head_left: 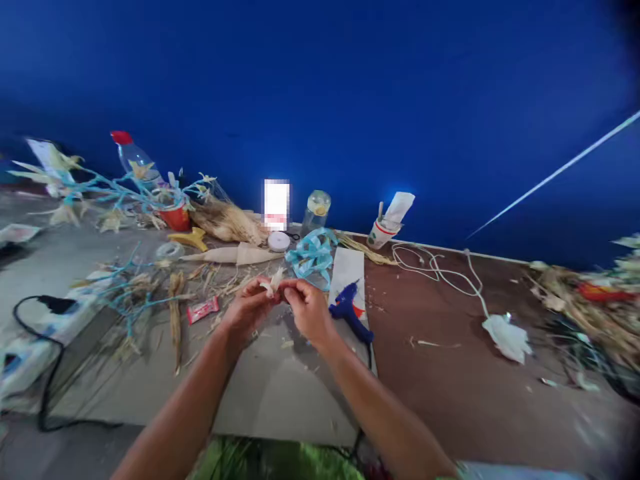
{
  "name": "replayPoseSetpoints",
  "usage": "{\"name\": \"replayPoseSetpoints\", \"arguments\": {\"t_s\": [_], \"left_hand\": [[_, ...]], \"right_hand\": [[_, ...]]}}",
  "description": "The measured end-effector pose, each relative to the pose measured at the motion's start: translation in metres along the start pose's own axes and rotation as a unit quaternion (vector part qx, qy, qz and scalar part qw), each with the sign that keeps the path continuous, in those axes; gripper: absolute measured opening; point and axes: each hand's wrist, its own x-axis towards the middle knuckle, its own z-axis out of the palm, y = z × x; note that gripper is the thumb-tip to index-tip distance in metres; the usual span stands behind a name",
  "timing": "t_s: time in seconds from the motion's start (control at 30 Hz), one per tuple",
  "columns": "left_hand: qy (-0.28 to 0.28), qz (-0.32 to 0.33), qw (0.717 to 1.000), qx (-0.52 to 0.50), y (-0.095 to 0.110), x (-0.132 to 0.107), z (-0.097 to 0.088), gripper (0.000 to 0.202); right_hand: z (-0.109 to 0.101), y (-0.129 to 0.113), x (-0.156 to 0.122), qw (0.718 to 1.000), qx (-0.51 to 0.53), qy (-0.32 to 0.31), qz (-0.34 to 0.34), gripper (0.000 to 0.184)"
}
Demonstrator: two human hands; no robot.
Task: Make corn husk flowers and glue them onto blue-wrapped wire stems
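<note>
The left hand [244, 309] and right hand [311, 311] meet above the grey work board [280, 407], fingers drawn narrow around a small, cream-coloured, petal-like piece of dry fibre [273, 283]. Both appear to pinch it, the right at its right side; the exact fingertip contact is too blurred to tell. The step in hand looks like fine shaping or joining of this piece; the next move calls for a light, steady pinch that does not crush it.

Just right of the right hand, a dark-blue glue gun [354, 319] lies partly on a white rectangular sheet [349, 265]. Beyond the hands sits a loose heap of turquoise ribbon [311, 257]. To the left lie a red-and-white wrapper [203, 310] and a brown, dry stalk bundle [176, 310]. Far left, turquoise branches [113, 187] bear pale flowers.
</note>
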Motion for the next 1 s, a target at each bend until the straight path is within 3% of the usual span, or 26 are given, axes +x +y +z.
{"name": "replayPoseSetpoints", "arguments": {"t_s": [0.4,1.0], "left_hand": [[0.045,0.016,0.998,0.046,0.000,0.003,0.002,0.021],[0.092,0.062,0.988,0.110,-0.003,0.004,0.004,0.029]], "right_hand": [[0.018,0.008,-0.013,0.991,-0.030,0.104,-0.082,0.025],[0.031,0.019,-0.022,0.982,-0.054,0.145,-0.104,0.033]]}}
